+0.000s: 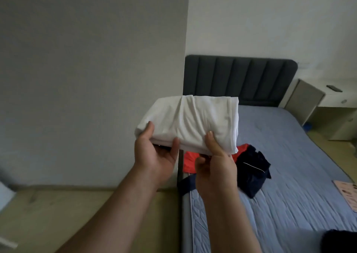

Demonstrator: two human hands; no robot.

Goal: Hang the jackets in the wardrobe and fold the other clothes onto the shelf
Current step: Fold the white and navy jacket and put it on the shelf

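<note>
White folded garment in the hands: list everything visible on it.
The white folded cloth garment is a thick, layered rectangle, soft and wrinkled, with a stitched hem along its right edge. It is held in the air, roughly level, seen against the grey wall and the blue-sheeted bed. The left hand grip holds its near left corner and the right hand grip pinches its near edge, thumbs on top. Nothing else touches it.

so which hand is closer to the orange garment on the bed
Right. The right hand is directly over the orange garment; the left hand is off to its left.
</note>
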